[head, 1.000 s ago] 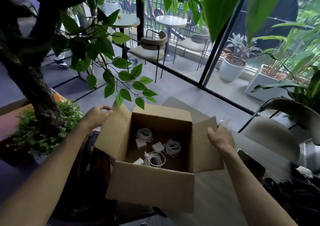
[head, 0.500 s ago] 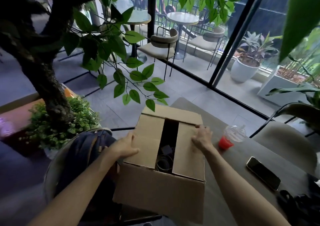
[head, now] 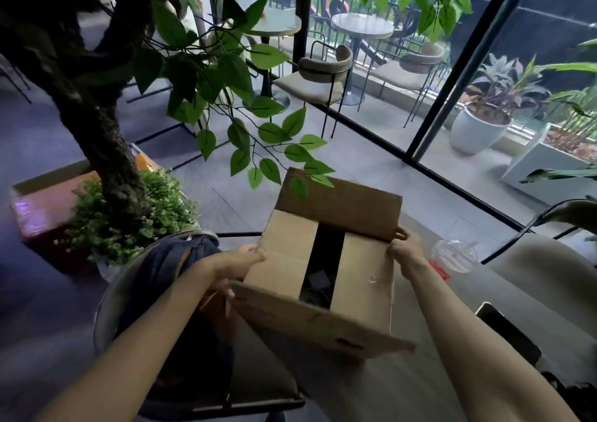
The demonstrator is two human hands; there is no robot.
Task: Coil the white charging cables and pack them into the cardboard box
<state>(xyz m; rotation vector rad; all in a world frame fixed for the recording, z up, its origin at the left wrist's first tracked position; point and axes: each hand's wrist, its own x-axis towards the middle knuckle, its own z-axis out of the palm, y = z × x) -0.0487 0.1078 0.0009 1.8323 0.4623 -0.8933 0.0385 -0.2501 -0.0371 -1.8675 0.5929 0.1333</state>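
Closing stage: cardboard box (head: 323, 318) at frame centre, its two side flaps folded flat with a dark slot between them. The white charging cables (head: 316, 294) are inside, only a dim shape down the slot, so not countable. Right hand (head: 403, 247) curls its fingers round the far flap's right corner. Left hand (head: 231, 265) sits at the box's left edge, fingers hidden — grip cannot be told. Count: one box, four flaps — two down, far flap upright, near flap hanging out toward frame bottom. Next, by my judgement: bring the far flap over, then the near flap.
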